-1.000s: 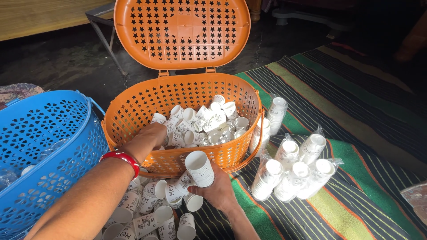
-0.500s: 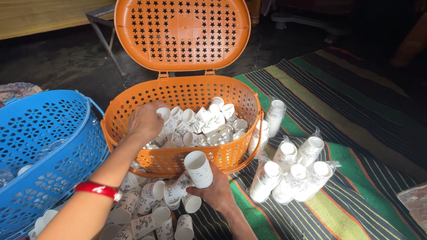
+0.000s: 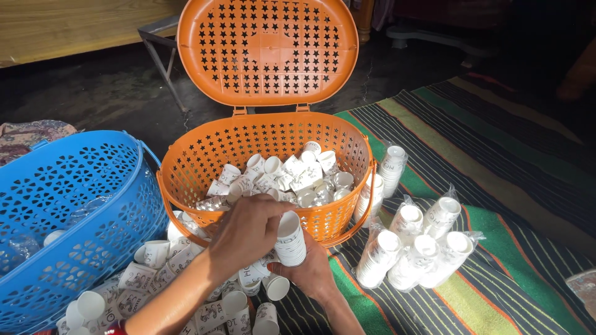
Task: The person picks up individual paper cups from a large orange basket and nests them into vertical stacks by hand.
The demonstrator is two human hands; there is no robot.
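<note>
My right hand [image 3: 313, 273] holds a short stack of white paper cups [image 3: 290, 239] upright, just in front of the orange basket [image 3: 338, 222]. My left hand [image 3: 243, 232], reaching in from the lower left, has its fingers closed over the stack's rim. The basket is part-filled with loose white cups [image 3: 282, 180], and its lid [image 3: 267, 49] stands open behind it. More loose cups [image 3: 155, 279] lie on the floor under my left forearm.
A blue plastic basket [image 3: 68, 186] stands at the left with a few cups inside. Several plastic-wrapped cup stacks [image 3: 410, 248] lie on the striped mat [image 3: 496, 186] at the right. A metal frame leg [image 3: 162, 59] stands behind on the dark floor.
My left hand has drawn back out of the orange basket and come onto the cup stack in my right hand. The right hand has stayed in place.
</note>
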